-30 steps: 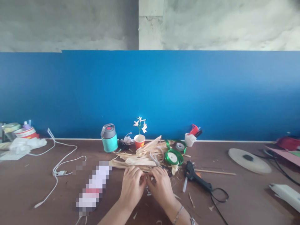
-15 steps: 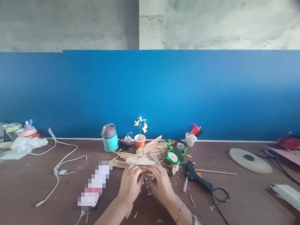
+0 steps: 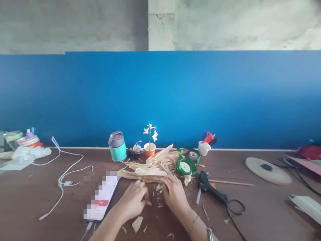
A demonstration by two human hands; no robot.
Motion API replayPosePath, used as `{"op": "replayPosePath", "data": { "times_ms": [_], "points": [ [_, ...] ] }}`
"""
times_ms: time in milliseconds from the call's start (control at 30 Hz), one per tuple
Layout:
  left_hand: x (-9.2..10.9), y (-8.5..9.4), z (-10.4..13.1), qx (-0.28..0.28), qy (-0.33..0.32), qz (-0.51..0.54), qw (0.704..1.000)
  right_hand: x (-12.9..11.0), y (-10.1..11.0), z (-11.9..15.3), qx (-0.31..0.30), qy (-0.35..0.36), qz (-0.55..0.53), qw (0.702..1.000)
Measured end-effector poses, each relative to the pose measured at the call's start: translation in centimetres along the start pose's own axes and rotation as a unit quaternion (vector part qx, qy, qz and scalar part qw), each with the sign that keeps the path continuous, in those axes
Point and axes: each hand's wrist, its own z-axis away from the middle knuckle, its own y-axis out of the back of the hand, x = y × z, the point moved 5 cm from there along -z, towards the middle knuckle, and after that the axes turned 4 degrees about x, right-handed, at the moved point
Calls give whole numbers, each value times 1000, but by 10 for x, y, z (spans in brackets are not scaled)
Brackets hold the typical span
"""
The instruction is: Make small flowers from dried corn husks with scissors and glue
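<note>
My left hand (image 3: pixel 135 199) is closed low over the table, its fingertips curled beside a small pale scrap (image 3: pixel 148 203); what it pinches, if anything, is too small to name. My right hand (image 3: pixel 173 192) reaches to the near edge of the pile of dried husk strips (image 3: pixel 150 171), fingers bent and partly hidden, with its grip unclear. Pale husk scraps (image 3: pixel 137 224) lie between and below the hands. A green ribbon spool (image 3: pixel 185 168) and a clear ring-shaped coil (image 3: pixel 168 164) rest by the pile. Behind it, a paper cup (image 3: pixel 149 150) holds white flowers (image 3: pixel 150 131).
A phone (image 3: pixel 102 201) lies left of my left hand, cable attached. To the right are a black glue gun (image 3: pixel 213 189) with its cord, a thin stick (image 3: pixel 230 183) and a round lid (image 3: pixel 268 171). A teal flask (image 3: pixel 117 152) and a white cup (image 3: pixel 204 148) stand behind.
My hands have moved apart. The left one has shifted left and slightly down, while the right has moved slightly right. More scraps between them are uncovered.
</note>
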Motion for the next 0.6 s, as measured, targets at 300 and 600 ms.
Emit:
{"op": "replayPosePath", "data": {
  "times_ms": [300, 600],
  "points": [
    [-1, -5, -8, 72, -2, 62, 995, -15, 1, 1, -17, 44, -87, 995],
    [1, -11, -12, 182, -21, 146, 972, -11, -9, 2, -37, 5, -172, 984]
  ]
}}
